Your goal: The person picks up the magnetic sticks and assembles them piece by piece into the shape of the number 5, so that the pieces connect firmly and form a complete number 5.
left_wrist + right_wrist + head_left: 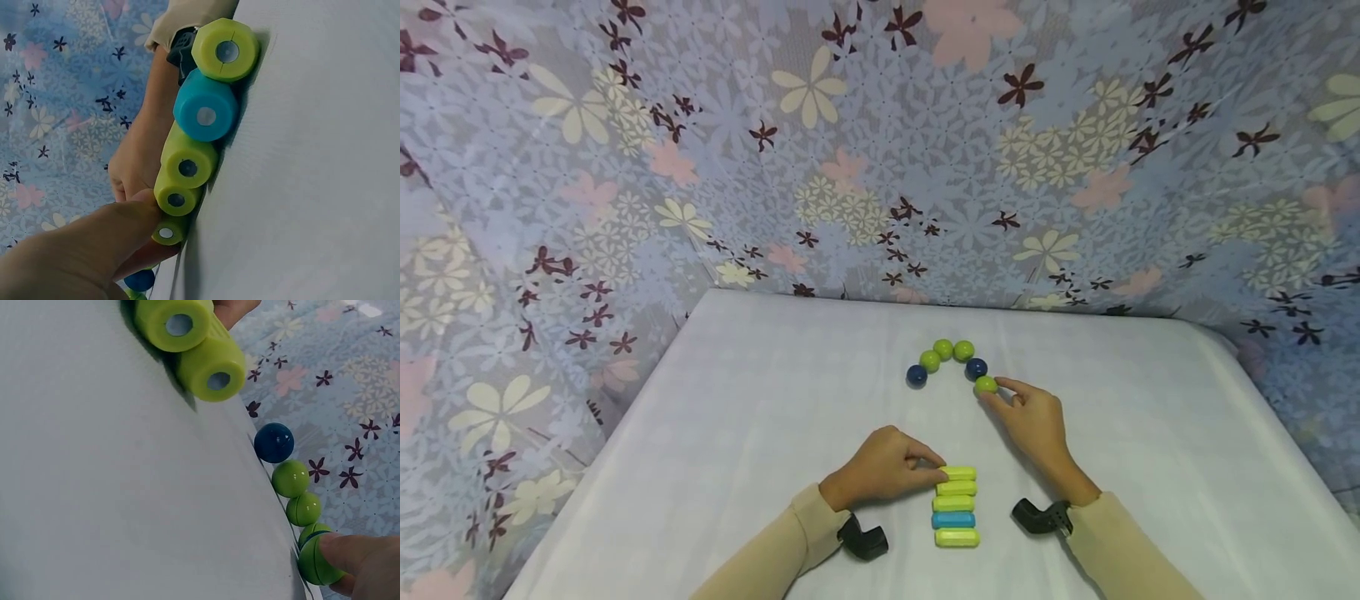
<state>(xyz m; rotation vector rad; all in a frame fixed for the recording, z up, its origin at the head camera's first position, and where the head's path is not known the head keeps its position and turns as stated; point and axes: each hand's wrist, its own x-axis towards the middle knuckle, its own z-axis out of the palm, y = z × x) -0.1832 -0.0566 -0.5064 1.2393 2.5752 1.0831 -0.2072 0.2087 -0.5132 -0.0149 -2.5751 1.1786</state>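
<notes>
My left hand pinches the left end of the farthest yellow-green rod between thumb and index finger. That rod heads a column of short faceted rods lying side by side, yellow-green except for one blue rod; round metallic discs show in their ends in the left wrist view. Farther back, my right hand pinches a green ball with thumb and index finger. The ball touches a dark blue ball at the right end of an arch of balls. Several green balls form its top.
Another dark blue ball ends the arch on the left. A white cloth covers the table, and a flowered curtain hangs behind and beside it. Black wrist-worn devices stick out near both sleeves.
</notes>
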